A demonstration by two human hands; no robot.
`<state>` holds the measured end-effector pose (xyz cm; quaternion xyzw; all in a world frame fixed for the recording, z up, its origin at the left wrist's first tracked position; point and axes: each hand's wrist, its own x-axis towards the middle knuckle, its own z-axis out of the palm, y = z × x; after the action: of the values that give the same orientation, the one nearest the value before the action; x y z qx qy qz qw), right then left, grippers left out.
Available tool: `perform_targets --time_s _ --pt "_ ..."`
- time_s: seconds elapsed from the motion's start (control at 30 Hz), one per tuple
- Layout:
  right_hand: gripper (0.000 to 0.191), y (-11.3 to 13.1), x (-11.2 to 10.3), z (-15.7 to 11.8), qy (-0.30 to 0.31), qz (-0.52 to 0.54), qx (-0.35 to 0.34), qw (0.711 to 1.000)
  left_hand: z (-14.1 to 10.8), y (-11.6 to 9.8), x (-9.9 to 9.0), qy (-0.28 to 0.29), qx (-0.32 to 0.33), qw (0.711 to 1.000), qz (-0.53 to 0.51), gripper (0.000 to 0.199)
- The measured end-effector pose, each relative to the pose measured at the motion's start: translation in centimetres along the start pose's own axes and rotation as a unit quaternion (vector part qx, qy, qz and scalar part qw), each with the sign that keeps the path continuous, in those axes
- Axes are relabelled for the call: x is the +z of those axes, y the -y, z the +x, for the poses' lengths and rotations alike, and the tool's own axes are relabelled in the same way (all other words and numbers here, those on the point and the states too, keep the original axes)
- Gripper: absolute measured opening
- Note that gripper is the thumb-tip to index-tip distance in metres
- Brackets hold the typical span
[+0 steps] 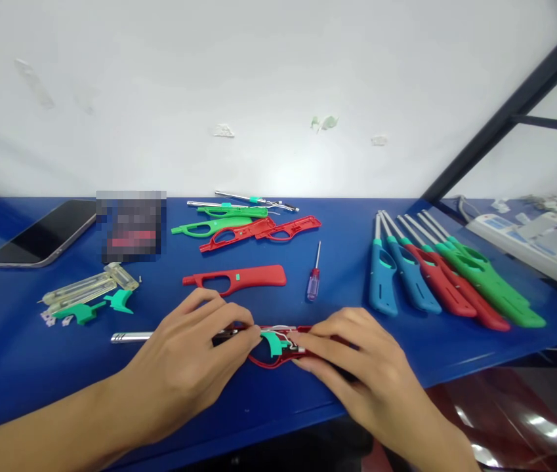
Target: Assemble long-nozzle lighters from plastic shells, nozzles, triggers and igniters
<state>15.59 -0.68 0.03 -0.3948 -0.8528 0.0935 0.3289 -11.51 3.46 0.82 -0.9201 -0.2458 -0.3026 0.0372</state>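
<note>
Lying open at six o'clock, a red lighter (275,345) is pinched by the grips of the left hand (194,347) and right hand (364,351); seemingly partway, with whole lighters (444,292) at three, loose shells (254,230) at twelve.

Red lighter half-shell (271,365), horiz., w/ grn trigger (274,343)

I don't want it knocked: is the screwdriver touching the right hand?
Apart: the head view shows blue table between the screwdriver and the right hand.
</note>
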Motion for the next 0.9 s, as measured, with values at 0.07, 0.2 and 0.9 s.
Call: perform_targets --time_s 0.07,0.2,0.9 --pt "0.032 -0.2 0.0 -0.1 0.002 -0.004 -0.007 1.0 0.0 -0.1 -0.1 -0.002 0.008 1.0 0.005 0.025" --pt "0.029 -0.3 -0.1 -0.1 0.001 0.007 -0.004 1.0 0.3 -0.7 -0.4 0.01 0.016 0.999 -0.042 0.023" --pt "0.019 -0.2 0.0 0.1 0.009 0.056 0.061 0.996 0.8 -1.6 -0.7 0.068 0.024 0.995 -0.064 0.021"
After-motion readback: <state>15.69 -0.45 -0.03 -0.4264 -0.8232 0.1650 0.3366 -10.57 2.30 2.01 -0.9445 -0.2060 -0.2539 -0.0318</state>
